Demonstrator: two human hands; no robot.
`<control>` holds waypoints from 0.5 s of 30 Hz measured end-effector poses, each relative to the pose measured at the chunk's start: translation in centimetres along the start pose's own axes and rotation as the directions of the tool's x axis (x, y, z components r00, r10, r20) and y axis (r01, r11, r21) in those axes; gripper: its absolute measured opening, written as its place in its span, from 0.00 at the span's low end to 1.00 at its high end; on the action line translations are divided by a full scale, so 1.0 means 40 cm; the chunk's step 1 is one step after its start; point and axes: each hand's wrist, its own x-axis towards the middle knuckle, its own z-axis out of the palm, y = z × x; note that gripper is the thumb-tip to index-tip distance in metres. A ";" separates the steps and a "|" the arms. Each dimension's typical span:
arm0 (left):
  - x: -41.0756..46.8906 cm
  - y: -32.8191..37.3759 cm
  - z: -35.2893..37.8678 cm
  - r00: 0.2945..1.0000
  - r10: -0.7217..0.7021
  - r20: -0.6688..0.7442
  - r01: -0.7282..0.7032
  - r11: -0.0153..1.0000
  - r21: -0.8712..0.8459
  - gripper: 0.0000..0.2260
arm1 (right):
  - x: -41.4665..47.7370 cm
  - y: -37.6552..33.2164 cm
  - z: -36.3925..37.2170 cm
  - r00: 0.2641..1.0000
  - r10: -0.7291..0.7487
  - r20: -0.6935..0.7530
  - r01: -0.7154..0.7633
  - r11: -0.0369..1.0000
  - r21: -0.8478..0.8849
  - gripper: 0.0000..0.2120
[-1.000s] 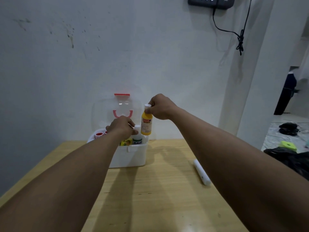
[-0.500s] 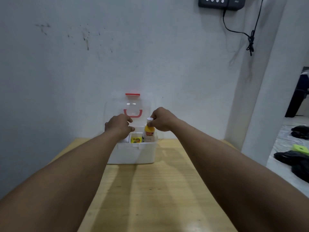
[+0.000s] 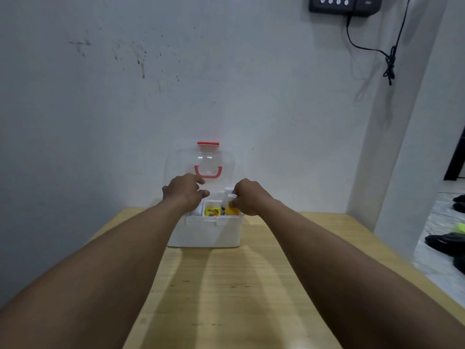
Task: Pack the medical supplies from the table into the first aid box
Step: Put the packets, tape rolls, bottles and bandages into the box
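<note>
A white first aid box (image 3: 205, 233) stands on the wooden table (image 3: 226, 293) against the wall. Its clear lid (image 3: 176, 162), with a red handle and red clasp, is raised. My right hand (image 3: 247, 197) grips the white cap of a yellow bottle (image 3: 230, 210) that sits low inside the box at its right end. Just behind it shows another white-capped bottle (image 3: 228, 190). A small yellow packet (image 3: 211, 212) lies in the middle compartment. My left hand (image 3: 185, 191) hovers over the box's left part, fingers loosely apart, hiding what is beneath.
The wall rises directly behind the box. A white pillar (image 3: 412, 147) stands to the right of the table. Dark shoes (image 3: 445, 244) and a green object lie on the floor at the right. A black device with a cable (image 3: 344, 3) hangs on the wall.
My right hand has lowered the yellow bottle from above the box down into its right end. The view has shifted, and a white tube seen on the table earlier is out of sight.
</note>
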 end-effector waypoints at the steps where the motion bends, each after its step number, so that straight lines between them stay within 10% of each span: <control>1: -0.001 0.003 0.000 1.000 0.003 0.000 -0.003 1.000 0.000 0.18 | -0.002 0.001 -0.001 1.000 -0.001 -0.006 0.001 1.000 -0.003 0.14; 15: -0.024 0.084 -0.001 0.995 0.096 -0.015 -0.097 0.995 -0.011 0.17 | -0.042 0.006 -0.068 0.997 -0.018 -0.069 0.020 0.999 0.040 0.20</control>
